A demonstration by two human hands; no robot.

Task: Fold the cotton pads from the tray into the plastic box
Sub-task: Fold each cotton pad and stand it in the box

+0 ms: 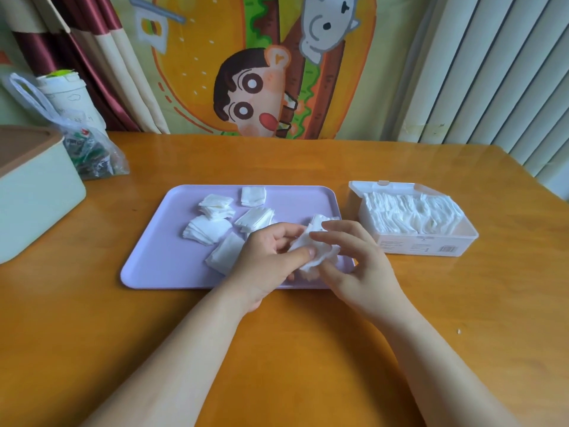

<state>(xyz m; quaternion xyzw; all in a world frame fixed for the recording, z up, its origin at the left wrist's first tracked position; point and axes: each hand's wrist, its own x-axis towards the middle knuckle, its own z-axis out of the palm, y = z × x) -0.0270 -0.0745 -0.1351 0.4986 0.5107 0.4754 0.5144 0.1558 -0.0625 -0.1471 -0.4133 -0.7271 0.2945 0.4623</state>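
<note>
A lilac tray (160, 257) lies in the middle of the wooden table with several small piles of white cotton pads (209, 231) on it. Over the tray's right front part, my left hand (264, 260) and my right hand (354, 257) both pinch one white cotton pad (311, 251) between thumbs and fingers; the pad is crumpled and partly hidden by my fingers. To the right of the tray stands an open clear plastic box (431, 245), filled with a row of folded white pads (409, 215).
A pale green box with a brown lid (34, 186) sits at the table's left edge. Behind it are a plastic bag of small packets (89, 152) and a white cup (70, 100). A cartoon cloth hangs behind the table.
</note>
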